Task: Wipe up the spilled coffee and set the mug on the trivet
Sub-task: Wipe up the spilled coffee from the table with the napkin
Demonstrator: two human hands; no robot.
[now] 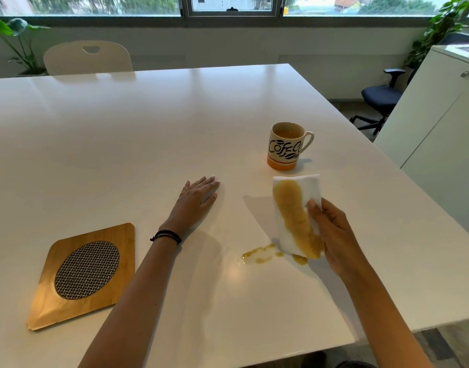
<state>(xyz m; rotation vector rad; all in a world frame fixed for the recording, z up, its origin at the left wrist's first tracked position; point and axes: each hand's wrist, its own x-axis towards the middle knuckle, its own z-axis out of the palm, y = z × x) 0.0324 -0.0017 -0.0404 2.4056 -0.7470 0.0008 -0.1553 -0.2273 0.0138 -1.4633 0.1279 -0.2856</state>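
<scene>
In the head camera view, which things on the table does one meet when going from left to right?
Trivet → left hand, flat on the table → spilled coffee → stained paper towel in the right hand. The mug overlaps the towel's span.

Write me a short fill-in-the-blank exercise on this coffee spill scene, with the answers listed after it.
1. The right hand holds a stained paper ____.
2. The coffee mug stands on the ____, not on the wooden trivet.
3. The left hand rests ____ on the table, holding nothing.
4. Some spilled coffee remains, lying to the ____ of the trivet.

Answers: towel; table; flat; right
</scene>
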